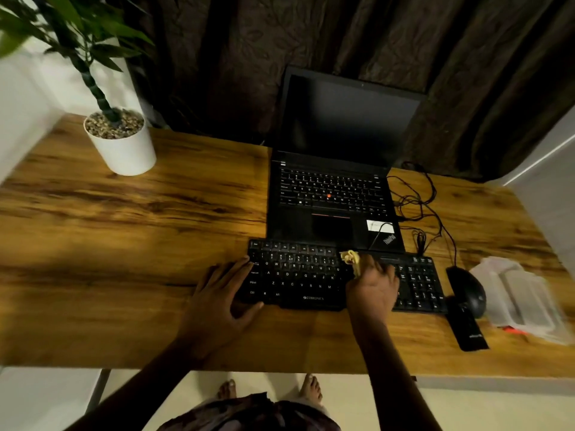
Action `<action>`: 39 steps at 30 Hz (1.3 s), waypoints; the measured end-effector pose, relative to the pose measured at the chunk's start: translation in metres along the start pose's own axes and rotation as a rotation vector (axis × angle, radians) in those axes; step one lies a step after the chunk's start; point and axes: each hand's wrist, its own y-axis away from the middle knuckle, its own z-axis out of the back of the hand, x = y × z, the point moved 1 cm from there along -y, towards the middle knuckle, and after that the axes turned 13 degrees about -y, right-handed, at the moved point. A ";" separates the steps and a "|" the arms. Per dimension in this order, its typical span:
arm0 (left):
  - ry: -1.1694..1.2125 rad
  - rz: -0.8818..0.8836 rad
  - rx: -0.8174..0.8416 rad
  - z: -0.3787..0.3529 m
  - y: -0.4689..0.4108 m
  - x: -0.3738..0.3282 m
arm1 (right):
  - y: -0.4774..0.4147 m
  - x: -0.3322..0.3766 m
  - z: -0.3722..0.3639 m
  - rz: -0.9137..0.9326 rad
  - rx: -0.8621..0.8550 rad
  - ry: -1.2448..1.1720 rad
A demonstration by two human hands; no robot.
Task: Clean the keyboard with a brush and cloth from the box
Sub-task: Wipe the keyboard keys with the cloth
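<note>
The black keyboard (311, 275) lies on the wooden desk (124, 244), just in front of the laptop (336, 188). The left hand (217, 303) rests spread flat on its left end, while the right hand (371, 287) grips a yellow cloth (351, 259) (bunched, blurred) against the keys.

A flat black plastic keyboard (311, 275) lies along my tabletop's near edge; a crumpled yellow cloth (351, 259) sits on its keys, and the clear plastic box (522, 300) stands open at far right.
</note>
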 end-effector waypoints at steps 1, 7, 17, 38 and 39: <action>-0.001 -0.002 -0.007 0.000 0.000 0.000 | 0.002 0.007 -0.005 0.041 0.025 -0.015; -0.006 -0.014 -0.015 0.003 0.000 -0.001 | 0.007 0.007 -0.010 0.240 0.051 0.011; -0.018 -0.028 -0.057 0.004 0.000 -0.003 | 0.006 0.016 -0.007 0.185 0.004 -0.094; -0.034 0.002 0.026 -0.005 -0.001 0.003 | 0.012 0.015 -0.015 0.207 -0.085 -0.018; -0.032 -0.001 0.025 -0.005 -0.002 0.003 | 0.011 0.014 -0.014 0.175 -0.071 -0.032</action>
